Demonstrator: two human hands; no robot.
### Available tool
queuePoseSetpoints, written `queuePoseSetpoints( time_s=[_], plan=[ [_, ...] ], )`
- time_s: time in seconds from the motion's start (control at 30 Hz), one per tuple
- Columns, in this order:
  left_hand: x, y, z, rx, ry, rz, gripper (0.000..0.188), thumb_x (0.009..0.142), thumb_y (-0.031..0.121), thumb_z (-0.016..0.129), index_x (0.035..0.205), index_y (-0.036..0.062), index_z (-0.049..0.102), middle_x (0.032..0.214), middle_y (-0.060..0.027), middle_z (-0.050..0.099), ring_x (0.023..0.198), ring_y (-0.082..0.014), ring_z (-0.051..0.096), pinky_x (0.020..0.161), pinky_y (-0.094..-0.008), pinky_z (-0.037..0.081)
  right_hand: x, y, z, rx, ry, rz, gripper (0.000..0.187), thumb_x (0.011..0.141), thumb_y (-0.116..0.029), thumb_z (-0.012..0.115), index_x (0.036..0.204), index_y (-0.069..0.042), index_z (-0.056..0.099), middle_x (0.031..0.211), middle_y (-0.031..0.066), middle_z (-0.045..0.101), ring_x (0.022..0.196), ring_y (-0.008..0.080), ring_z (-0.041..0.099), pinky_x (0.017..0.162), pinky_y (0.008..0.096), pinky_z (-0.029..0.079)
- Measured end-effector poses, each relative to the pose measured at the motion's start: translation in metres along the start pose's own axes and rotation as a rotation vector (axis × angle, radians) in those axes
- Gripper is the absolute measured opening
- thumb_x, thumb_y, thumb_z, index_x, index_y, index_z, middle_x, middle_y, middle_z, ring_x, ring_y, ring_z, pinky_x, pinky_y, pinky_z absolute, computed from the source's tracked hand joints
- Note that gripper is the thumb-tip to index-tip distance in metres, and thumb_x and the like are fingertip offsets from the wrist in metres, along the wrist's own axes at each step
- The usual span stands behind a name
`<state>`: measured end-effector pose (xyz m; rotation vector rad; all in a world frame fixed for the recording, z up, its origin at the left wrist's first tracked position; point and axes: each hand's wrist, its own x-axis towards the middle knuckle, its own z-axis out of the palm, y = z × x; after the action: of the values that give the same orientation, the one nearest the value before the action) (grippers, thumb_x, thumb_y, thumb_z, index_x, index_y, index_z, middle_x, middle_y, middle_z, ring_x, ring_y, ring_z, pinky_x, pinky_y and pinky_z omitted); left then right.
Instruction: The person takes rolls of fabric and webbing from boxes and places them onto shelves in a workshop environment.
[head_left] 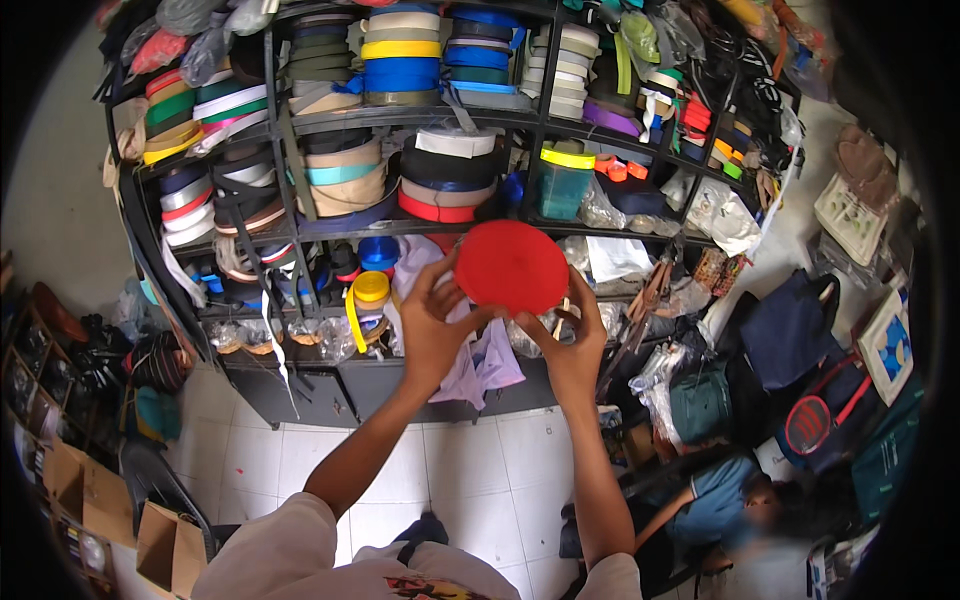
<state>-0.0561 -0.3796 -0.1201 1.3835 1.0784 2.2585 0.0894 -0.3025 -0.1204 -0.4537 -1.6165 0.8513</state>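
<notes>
A flat, round roll of red webbing (pixel 510 268) is held up in front of the shelves, its broad coiled side facing me. My left hand (pixel 437 318) grips its lower left edge, thumb along the bottom and fingers curled at the side. On the lower right, my right hand (pixel 572 340) holds the same roll, with its thumb near the left one. Behind the roll stands a black shelf rack (pixel 400 120) stacked with webbing rolls in many colours. A pale lilac cloth (pixel 485 362) hangs just behind and between my hands.
A yellow roll (pixel 370 290) with a loose tail sits on a lower shelf. Cardboard boxes (pixel 172 548) and a black chair (pixel 160 490) are at the lower left. To the right, bags (pixel 787 330) hang near a seated person in a blue shirt (pixel 715 505). White tiles (pixel 460 462) cover the floor.
</notes>
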Motion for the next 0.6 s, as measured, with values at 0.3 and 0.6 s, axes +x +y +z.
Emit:
queuePoseSetpoints(
  time_s=[0.3,0.6],
  plan=[
    [0.150,-0.092,-0.001,0.198,0.072,0.204,0.075,0.070,-0.003,0.084,0.135,-0.0052,0.045,0.123,-0.0183,0.061,0.109,-0.0218,0.063,0.095,-0.0317,0.050,0.156,0.090,0.045,-0.020,-0.032,-0.145,0.083,0.071,-0.027,0.087,0.138,0.002,0.047,0.120,0.0153,0.061,0.105,0.0218,0.061,0.093,0.0355,0.047],
    [0.250,-0.173,0.091,0.307,-0.012,0.331,0.083,0.068,0.021,0.090,0.135,-0.0030,0.047,0.119,-0.0140,0.059,0.108,-0.0218,0.061,0.093,-0.0334,0.049,0.260,0.165,-0.017,-0.044,0.107,-0.198,0.071,0.075,-0.014,0.081,0.136,0.000,0.049,0.129,0.0132,0.057,0.118,0.0206,0.054,0.095,0.0357,0.046]
  ],
)
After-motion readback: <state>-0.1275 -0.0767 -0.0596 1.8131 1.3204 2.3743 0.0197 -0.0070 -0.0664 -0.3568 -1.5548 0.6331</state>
